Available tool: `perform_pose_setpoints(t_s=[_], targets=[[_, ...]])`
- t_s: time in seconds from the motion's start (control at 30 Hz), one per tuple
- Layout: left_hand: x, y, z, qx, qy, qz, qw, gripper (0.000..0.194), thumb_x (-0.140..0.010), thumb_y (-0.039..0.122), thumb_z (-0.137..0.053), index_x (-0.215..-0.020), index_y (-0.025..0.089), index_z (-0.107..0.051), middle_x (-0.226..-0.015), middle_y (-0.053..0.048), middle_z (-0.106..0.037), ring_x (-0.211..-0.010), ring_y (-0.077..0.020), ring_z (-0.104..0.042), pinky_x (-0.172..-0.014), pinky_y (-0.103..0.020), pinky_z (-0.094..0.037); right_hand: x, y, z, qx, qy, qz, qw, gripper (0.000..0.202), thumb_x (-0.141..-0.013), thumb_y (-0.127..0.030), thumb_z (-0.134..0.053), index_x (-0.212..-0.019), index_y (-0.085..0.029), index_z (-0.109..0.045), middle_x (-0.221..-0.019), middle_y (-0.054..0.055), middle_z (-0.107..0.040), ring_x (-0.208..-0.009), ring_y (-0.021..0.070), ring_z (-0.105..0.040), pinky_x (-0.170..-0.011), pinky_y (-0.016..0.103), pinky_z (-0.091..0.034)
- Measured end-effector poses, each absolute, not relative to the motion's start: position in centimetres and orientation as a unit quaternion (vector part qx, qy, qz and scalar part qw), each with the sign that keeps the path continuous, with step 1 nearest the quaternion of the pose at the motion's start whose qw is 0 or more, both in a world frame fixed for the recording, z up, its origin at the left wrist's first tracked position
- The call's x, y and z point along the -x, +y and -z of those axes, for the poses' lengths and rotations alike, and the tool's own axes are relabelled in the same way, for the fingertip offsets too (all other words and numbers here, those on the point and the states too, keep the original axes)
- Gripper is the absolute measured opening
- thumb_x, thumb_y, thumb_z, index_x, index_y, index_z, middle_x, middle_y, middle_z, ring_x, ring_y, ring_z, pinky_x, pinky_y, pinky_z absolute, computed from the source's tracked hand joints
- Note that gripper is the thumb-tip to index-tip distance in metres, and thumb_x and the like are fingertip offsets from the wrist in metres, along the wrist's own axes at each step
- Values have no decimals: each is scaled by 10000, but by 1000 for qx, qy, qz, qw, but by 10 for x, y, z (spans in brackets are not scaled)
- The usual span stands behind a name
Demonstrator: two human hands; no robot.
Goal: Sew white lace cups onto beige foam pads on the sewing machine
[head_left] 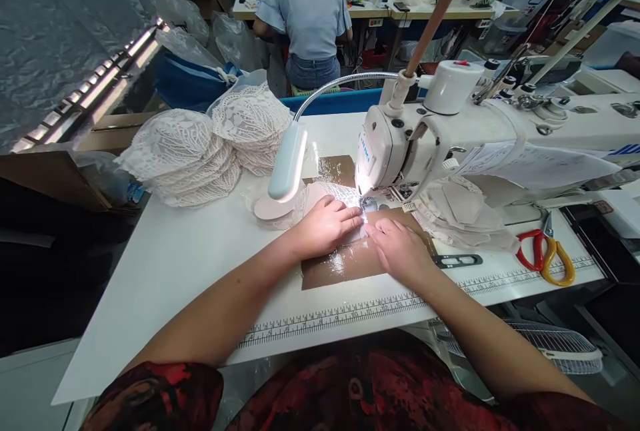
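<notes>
A white sewing machine (387,144) stands over the table, its needle area lit brightly. Under the needle lies a piece of white lace fabric (343,192). My left hand (327,226) rests flat on this lace just left of the needle, fingers stretched toward it. Close in front and to the right of the needle, my right hand (403,249) has its fingers bent together at the fabric's edge; what they pinch, if anything, is hidden. Brown tape (320,272) covers the table beneath both hands. A pale oval pad (275,208) lies left of my left hand.
Stacks of lace pieces (183,158) sit at the left back. More cut pieces (455,211) lie under the machine arm. Scissors with red and yellow handles (547,254) are at the right. A lamp (289,161) hangs over the work. A person (313,11) sits ahead.
</notes>
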State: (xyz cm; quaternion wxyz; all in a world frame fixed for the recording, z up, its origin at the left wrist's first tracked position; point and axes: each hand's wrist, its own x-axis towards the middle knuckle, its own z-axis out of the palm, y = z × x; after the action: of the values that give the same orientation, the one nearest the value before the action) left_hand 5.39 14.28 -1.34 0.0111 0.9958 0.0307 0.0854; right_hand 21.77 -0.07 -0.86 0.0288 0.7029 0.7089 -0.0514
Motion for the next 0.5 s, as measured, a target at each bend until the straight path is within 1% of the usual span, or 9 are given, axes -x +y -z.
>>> perform_pose_setpoints(t_s=[0.27,0.4,0.5], targets=[[-54,145,15,-996,28,-81,-8,319,-968,180,-440,-1241,149,-601,-1301,-82,-625,-944,-211,-556,-871,-393,-345,-220,1,2,-696,714,65,33,415,-938,-146,-393,-1306,-201,-577,-978,77,-615,-878,210,-544,-652,309,-316],[-55,144,11,-996,25,-78,-17,287,-972,163,-425,-1183,138,-618,-1215,-96,-652,-942,-204,-564,-868,-381,-338,-219,4,-4,-697,710,84,47,406,-929,-134,-395,-1273,-199,-600,-963,74,-609,-842,198,-545,-632,303,-315],[-55,142,8,-997,22,-68,-30,329,-985,153,-394,-1254,151,-582,-1113,-98,-667,-890,-200,-564,-856,-375,-332,-219,4,-5,-699,708,85,46,427,-918,-128,-411,-1304,-195,-578,-981,79,-607,-873,203,-549,-643,299,-325]])
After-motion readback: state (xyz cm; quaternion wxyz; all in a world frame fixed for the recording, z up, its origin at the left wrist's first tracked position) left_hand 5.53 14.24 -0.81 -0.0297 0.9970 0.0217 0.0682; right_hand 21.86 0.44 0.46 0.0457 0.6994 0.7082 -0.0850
